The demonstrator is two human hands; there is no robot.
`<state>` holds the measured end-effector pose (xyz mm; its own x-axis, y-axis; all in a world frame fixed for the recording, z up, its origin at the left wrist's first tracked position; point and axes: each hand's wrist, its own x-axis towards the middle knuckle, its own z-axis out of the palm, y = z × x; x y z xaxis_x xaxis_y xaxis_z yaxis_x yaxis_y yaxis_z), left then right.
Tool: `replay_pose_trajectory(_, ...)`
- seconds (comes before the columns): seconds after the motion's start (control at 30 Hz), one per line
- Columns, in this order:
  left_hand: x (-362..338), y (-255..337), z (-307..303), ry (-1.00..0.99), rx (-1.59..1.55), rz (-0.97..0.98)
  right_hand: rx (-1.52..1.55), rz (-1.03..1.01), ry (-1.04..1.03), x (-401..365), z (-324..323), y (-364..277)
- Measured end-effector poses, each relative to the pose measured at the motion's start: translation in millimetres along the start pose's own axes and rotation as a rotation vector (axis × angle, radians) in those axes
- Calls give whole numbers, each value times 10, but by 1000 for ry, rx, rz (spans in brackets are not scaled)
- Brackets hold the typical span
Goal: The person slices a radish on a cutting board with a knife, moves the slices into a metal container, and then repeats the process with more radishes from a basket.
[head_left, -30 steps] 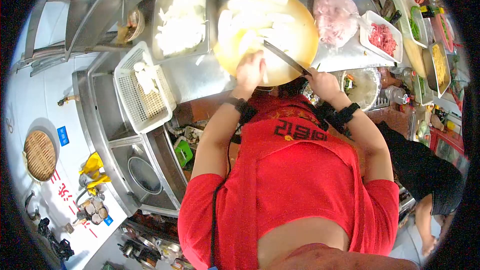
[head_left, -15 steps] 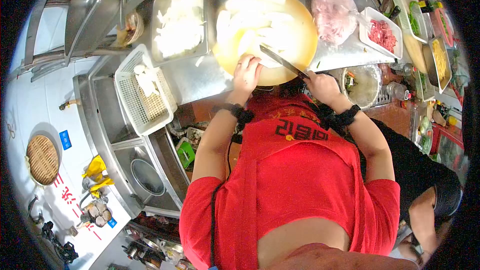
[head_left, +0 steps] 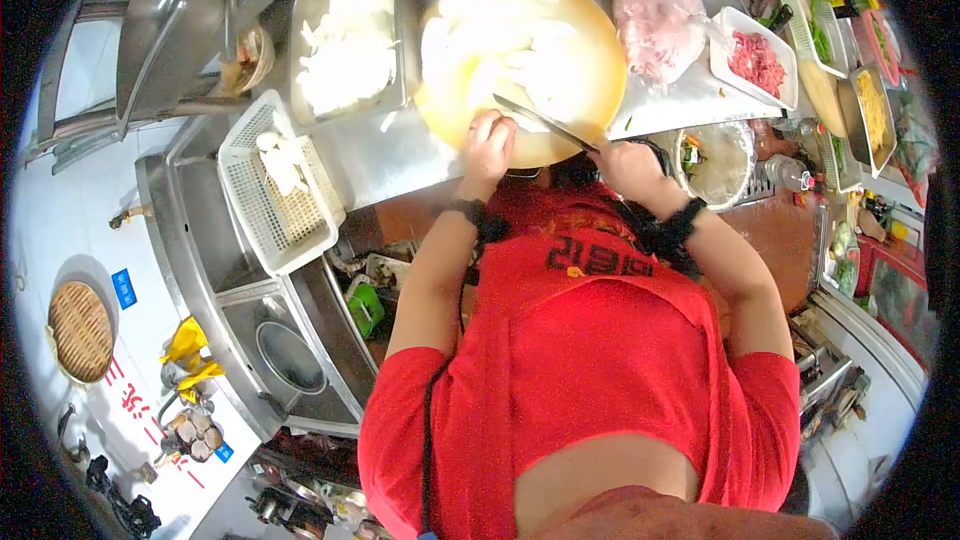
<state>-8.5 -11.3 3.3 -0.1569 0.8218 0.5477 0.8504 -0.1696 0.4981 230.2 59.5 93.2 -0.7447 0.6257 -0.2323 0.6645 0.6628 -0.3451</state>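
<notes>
My right hand [head_left: 632, 172] is closed around the handle of a kitchen knife [head_left: 548, 122], its blade slanting up and left over the near part of a round yellowish cutting board [head_left: 602, 120]. Beside the blade tip, my left hand [head_left: 489, 147] rests at the board's near edge with fingers curled; glare hides whatever lies under them. Pale vegetable pieces [head_left: 545, 60], washed out by strong light, cover much of the board. Left of it, a steel tray [head_left: 402, 50] holds a heap of white cut strips [head_left: 345, 55].
A white basket [head_left: 243, 185] with pale pieces stands at left, above steel sinks [head_left: 235, 325]. Right of the board lie a bag of pinkish meat [head_left: 658, 25] and a white tray [head_left: 787, 95] of chopped red meat. A lined bin [head_left: 725, 165] sits below the counter's edge.
My left hand and the knife have shifted slightly left in view, and the blade looks narrower, tilted differently. A person in black at the right has gone from view, uncovering floor and shelving.
</notes>
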Motion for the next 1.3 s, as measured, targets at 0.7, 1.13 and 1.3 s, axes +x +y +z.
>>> replay_pose_trajectory(0.7,8,20,34,16,9,15,28,54,44,56,-166,-58)
replay_pose_trajectory(1.13,59,11,37,32,-20,24,-71,94,-94,201,-53,-38)
replay_pose_trajectory(1.3,-11,-12,58,42,-15,38,-26,64,-63,104,-150,-71)
